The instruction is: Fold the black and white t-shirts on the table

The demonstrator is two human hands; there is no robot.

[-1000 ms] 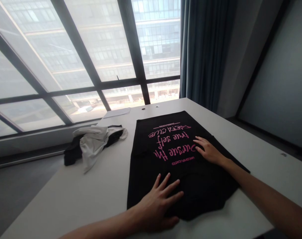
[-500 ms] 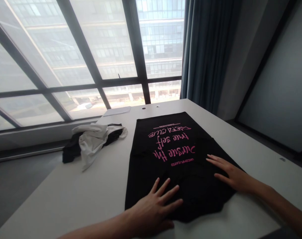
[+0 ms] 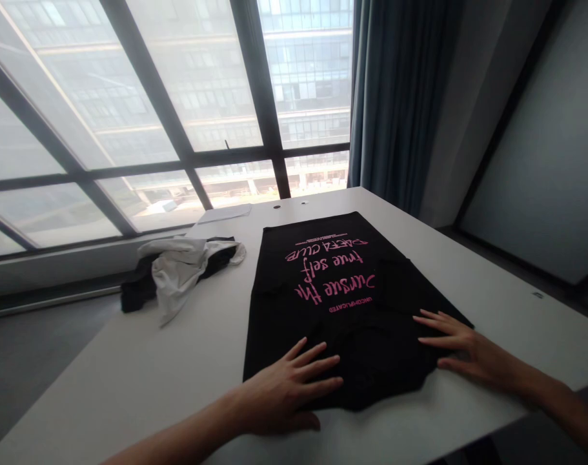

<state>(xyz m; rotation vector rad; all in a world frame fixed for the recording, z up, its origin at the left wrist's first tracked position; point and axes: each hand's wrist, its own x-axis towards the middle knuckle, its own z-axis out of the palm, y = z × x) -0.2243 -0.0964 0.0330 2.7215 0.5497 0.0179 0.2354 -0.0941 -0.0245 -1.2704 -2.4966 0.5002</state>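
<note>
A black T-shirt (image 3: 323, 336) with pink lettering lies spread flat on the white table, its print upside down to me. My left hand (image 3: 286, 387) rests on the shirt's near left part with fingers spread. On the near right edge of the shirt lies my right hand (image 3: 461, 345), its fingers also stretched out and apart. Neither hand grips the cloth. Slight creases run across the fabric near the print and the right side.
Crumpled white and black clothes (image 3: 177, 274) lie at the table's left edge. Paper sheets (image 3: 224, 214) sit at the far end of the white table (image 3: 177, 381). Beyond stand a large window and a blue curtain (image 3: 395, 110). A small dark item (image 3: 537, 295) is on the right.
My right hand has slid nearer to me along the shirt's right edge. My left hand has shifted slightly left, still spread on the cloth. The view has moved a little.
</note>
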